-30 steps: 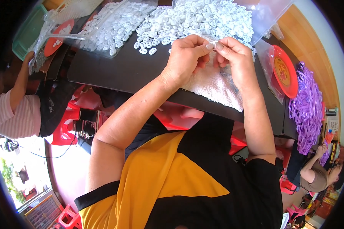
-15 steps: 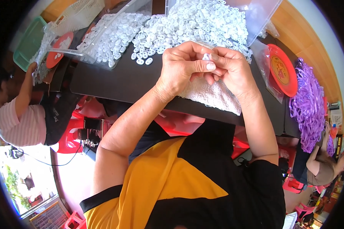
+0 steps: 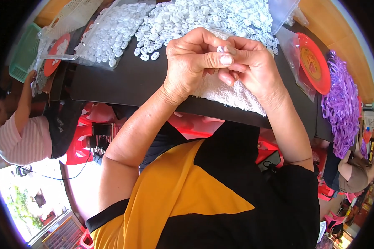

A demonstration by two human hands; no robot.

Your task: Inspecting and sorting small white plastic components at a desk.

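My left hand (image 3: 189, 60) and my right hand (image 3: 253, 60) meet over the near part of the dark table (image 3: 120, 89). Both are closed, thumbs and fingertips pinching a small white piece (image 3: 220, 49) that the fingers mostly cover. Under them lies a white terry towel (image 3: 232, 98) reaching the table's front edge. Just beyond my hands spreads a heap of small white oval pieces (image 3: 203, 16), each with holes through it. A few loose ones rest near my left hand.
A clear plastic bin (image 3: 72, 57) with more white pieces stands at left. On the right are a clear bag (image 3: 291, 54), a red plate (image 3: 316, 62) and a pile of purple ribbons (image 3: 340, 103). Other people sit at both sides, with a green basket (image 3: 23, 54) far left.
The view has shifted slightly, so the table and bins sit a little differently in it. My hands still pinch the small white piece, with the right fingers slightly more spread below.
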